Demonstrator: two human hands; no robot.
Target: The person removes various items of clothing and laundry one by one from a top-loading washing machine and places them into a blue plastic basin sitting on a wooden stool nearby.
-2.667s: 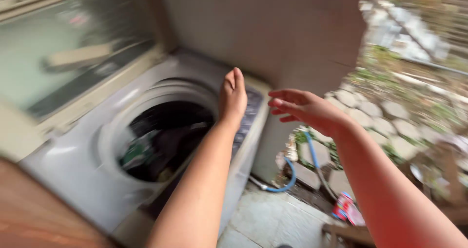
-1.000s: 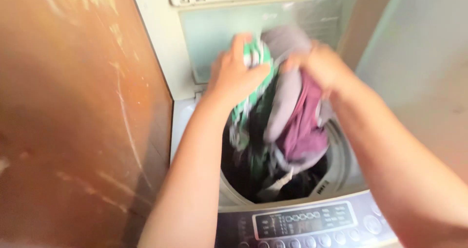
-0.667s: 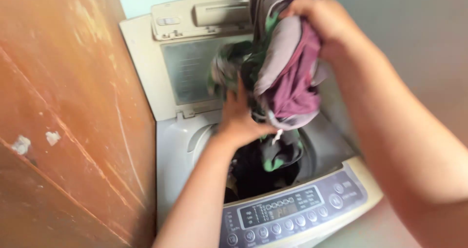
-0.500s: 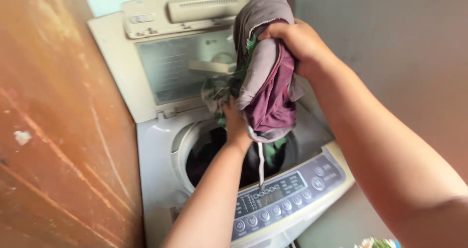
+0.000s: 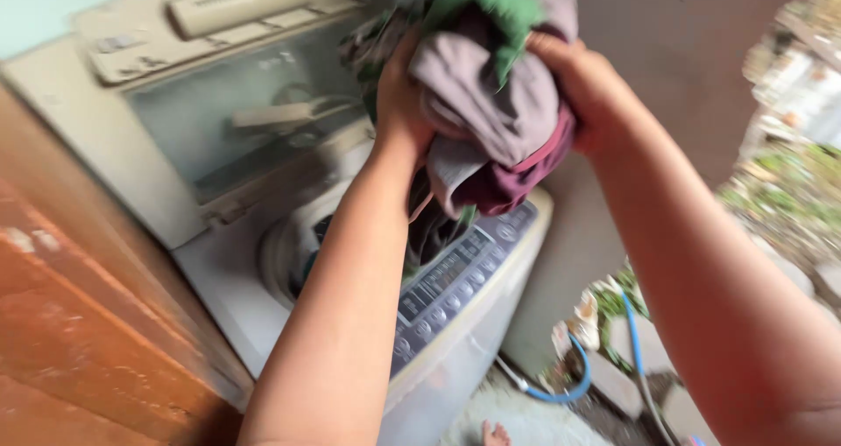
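Observation:
A bundle of clothes (image 5: pixel 499 104), grey, maroon and green, is lifted high above a top-loading washing machine (image 5: pixel 254 315). My left hand (image 5: pixel 399 104) grips the bundle's left side and my right hand (image 5: pixel 591 91) clasps its right side. Some cloth hangs down from the bundle toward the control panel (image 5: pixel 455 279). The machine's lid (image 5: pixel 236 104) stands raised, and the drum opening (image 5: pixel 293 240) is mostly hidden behind my left forearm.
A brown wooden panel (image 5: pixel 79 323) stands close on the left. A grey wall (image 5: pixel 666 43) is behind the machine. A blue hose (image 5: pixel 569 385) lies on the ground at the right, beside stones and plants outdoors.
Both hands have raised the clothes bundle up and out of the drum. The view has swung to the right, showing the ground and hose beside the machine.

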